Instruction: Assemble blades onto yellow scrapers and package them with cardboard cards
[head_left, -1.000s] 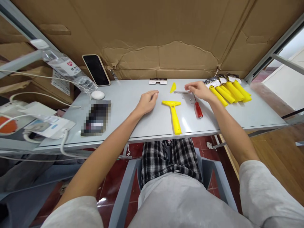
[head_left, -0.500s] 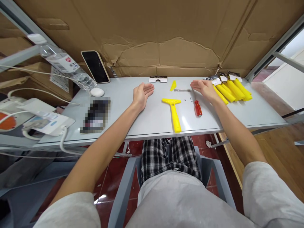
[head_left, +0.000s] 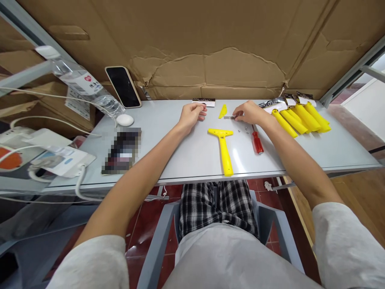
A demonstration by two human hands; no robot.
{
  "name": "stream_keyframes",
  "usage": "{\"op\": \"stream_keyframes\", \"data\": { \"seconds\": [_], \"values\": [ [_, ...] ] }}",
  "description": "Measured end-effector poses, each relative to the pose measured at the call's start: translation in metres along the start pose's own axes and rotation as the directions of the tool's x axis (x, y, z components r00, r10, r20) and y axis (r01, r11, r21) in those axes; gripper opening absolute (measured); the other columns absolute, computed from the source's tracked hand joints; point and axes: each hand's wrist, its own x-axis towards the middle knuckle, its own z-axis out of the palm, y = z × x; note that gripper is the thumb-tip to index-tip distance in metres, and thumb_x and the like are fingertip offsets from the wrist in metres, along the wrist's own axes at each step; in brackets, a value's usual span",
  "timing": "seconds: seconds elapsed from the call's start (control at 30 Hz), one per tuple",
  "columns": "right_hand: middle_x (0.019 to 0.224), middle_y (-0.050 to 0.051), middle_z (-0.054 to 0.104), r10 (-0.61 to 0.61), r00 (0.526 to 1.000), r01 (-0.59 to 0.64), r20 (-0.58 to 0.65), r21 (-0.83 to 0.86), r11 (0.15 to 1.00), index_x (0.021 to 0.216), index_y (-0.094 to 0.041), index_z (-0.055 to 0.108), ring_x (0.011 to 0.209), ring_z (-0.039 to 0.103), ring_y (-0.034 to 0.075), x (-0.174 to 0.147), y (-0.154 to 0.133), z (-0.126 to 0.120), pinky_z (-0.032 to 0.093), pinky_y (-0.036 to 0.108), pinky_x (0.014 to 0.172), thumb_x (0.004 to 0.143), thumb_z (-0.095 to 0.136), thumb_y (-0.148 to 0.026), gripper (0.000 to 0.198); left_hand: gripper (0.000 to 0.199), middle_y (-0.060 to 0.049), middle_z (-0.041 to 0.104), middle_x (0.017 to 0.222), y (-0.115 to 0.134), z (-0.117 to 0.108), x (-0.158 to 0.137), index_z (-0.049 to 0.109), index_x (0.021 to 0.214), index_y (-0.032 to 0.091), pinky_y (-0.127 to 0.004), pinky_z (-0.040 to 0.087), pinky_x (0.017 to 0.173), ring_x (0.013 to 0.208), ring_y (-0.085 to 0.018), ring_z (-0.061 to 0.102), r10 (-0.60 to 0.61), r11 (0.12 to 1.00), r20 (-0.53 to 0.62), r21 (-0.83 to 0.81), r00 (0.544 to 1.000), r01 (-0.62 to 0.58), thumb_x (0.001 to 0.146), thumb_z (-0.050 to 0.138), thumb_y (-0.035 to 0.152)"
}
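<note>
My right hand [head_left: 248,112] pinches the right end of a thin metal blade [head_left: 227,117] at the table's far side; its fingers hide part of it. Just left of the blade lies a small yellow plastic piece [head_left: 222,111]. My left hand [head_left: 191,116] rests with loosely bent fingers in front of a black-and-white packaging card [head_left: 207,102], nothing visible in it. Between my forearms is a yellow T-shaped scraper handle [head_left: 225,154]. A red-handled screwdriver [head_left: 257,142] lies near my right forearm, with a few tiny screws [head_left: 246,128] beside it.
Several yellow scrapers with cards [head_left: 303,116] lie at the right. On the left are a pixelated dark object [head_left: 122,150], a white oval object [head_left: 124,120], a leaning phone [head_left: 123,87], a water bottle [head_left: 87,82] and a power strip [head_left: 64,158]. Cardboard [head_left: 210,44] stands behind.
My right hand has moved left from beside the screwdriver's shaft and taken hold of the blade. My left hand has shifted slightly right, its fingers now more bent. The view has shifted slightly.
</note>
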Motion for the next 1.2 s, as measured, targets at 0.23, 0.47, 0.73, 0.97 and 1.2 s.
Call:
{"op": "stream_keyframes", "data": {
  "seconds": [0.23,0.47,0.73,0.97,1.2],
  "values": [
    [0.119,0.016,0.081,-0.028,0.999,0.022,-0.028,-0.196,0.980,0.145,-0.020,0.083,0.112,0.069,0.030,-0.013,-0.022,0.000,0.051,0.046,0.115,0.104,0.060,-0.030,0.047,0.013,-0.010,0.084,0.108,-0.002,-0.009,-0.006,0.081,0.102,0.021,-0.038,0.068,0.089,0.092,-0.021,0.078,0.100,0.989,0.036,0.101,0.994,-0.103,0.102,0.071,0.029],
    [0.119,0.009,0.083,-0.061,0.990,0.075,-0.127,0.104,0.992,0.125,-0.025,0.089,0.108,0.073,0.025,-0.028,-0.044,-0.007,0.052,0.044,0.115,0.105,0.059,-0.041,0.039,0.018,-0.009,0.087,0.112,0.017,-0.007,-0.024,0.090,0.108,0.021,-0.043,0.065,0.103,0.104,-0.026,0.081,0.284,0.907,0.145,0.281,0.948,-0.315,0.096,0.077,0.023],
    [0.111,0.007,0.085,-0.125,0.978,0.178,-0.167,0.357,0.917,0.119,-0.021,0.089,0.097,0.074,0.017,-0.038,-0.064,0.007,0.058,0.033,0.099,0.103,0.063,-0.042,0.037,0.033,-0.011,0.090,0.110,0.023,-0.002,-0.040,0.095,0.109,0.021,-0.041,0.065,0.095,0.097,-0.026,0.082,0.282,0.920,0.339,0.171,0.898,-0.354,0.089,0.094,0.047],
    [0.102,0.009,0.083,-0.156,0.966,0.240,-0.208,0.479,0.845,0.116,-0.016,0.088,0.088,0.071,0.015,-0.032,-0.046,0.009,0.057,0.030,0.085,0.098,0.077,-0.056,0.045,0.049,-0.013,0.091,0.103,0.025,-0.005,-0.037,0.095,0.101,0.019,-0.040,0.070,0.089,0.092,-0.026,0.083,0.226,0.951,0.301,0.138,0.926,-0.277,0.074,0.103,0.059],
    [0.101,0.009,0.081,-0.101,0.988,0.151,-0.117,0.591,0.792,0.107,-0.019,0.086,0.086,0.072,0.016,-0.032,-0.033,0.003,0.063,0.036,0.084,0.078,0.097,-0.056,0.049,0.047,-0.011,0.088,0.096,0.026,-0.008,-0.036,0.093,0.101,0.017,-0.038,0.071,0.085,0.084,-0.023,0.082,0.209,0.956,0.276,0.143,0.938,-0.255,0.075,0.103,0.056]
  ]
}}
